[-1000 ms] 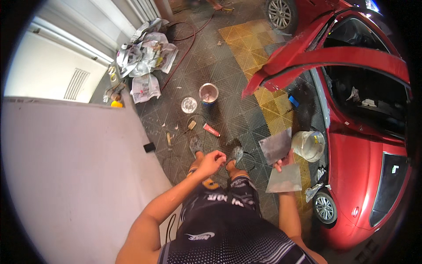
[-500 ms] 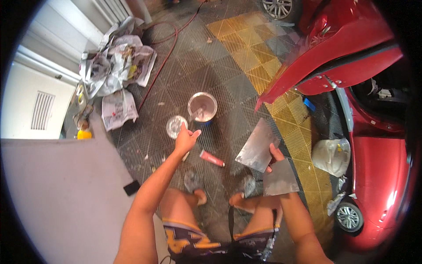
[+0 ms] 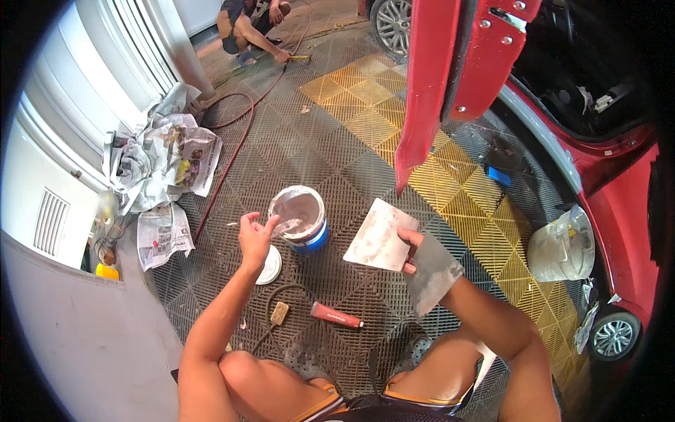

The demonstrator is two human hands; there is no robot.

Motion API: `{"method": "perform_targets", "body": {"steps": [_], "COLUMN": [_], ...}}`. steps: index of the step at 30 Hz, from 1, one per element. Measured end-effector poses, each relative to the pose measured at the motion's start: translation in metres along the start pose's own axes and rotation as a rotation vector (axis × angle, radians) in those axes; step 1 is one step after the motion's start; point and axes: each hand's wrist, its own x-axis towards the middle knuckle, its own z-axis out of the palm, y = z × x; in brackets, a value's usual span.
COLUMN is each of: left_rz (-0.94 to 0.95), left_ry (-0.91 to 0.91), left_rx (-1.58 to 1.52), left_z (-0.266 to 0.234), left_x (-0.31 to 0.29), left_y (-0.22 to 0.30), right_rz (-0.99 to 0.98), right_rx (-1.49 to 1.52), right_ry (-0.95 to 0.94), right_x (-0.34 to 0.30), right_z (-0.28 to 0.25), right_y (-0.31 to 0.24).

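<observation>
My left hand is at the near left rim of a blue and white can, its thumb and index finger apart. Inside the can is a pale pinkish paste by my fingertips. A round white lid lies below that hand. In my right hand are two flat, thin filler spreaders. The far one is smeared with whitish paste; the nearer one is grey and lies against my wrist. A red tube lies on the floor between my arms.
A red car door hangs open ahead. A translucent bucket stands at right near a car wheel. Crumpled newspaper and a red hose lie at left. Another person crouches at the far end. A cord with a socket block lies nearby.
My view has come down closer to the can. My left hand has moved from over the lid to the can's rim. My right hand still holds both spreaders, and the person has come into view.
</observation>
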Motion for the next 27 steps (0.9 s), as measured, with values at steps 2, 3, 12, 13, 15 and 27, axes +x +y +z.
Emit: {"method": "perform_targets", "body": {"steps": [2, 3, 12, 13, 15, 27], "left_rz": [0.08, 0.126, 0.1, 0.17, 0.289, 0.026], "left_ry": [0.032, 0.046, -0.062, -0.114, -0.088, -0.055], "left_rx": [0.204, 0.303, 0.075, 0.192, 0.376, -0.107], "left_z": [-0.004, -0.002, 0.008, 0.0, -0.003, -0.095], "left_x": [-0.007, -0.009, -0.011, -0.005, 0.007, -0.028], "left_y": [0.0, -0.001, -0.028, -0.036, -0.035, 0.095], "right_rz": [-0.01, -0.051, -0.053, -0.042, -0.036, -0.024], "right_rx": [0.058, 0.005, -0.183, -0.251, -0.391, -0.198], "right_ry": [0.131, 0.113, 0.077, 0.07, 0.079, -0.052], "right_x": [-0.005, -0.003, 0.032, 0.036, 0.042, 0.08], "right_z": [0.029, 0.026, -0.019, -0.019, -0.021, -0.059], "right_y": [-0.008, -0.007, 0.03, 0.036, 0.036, 0.063]}}
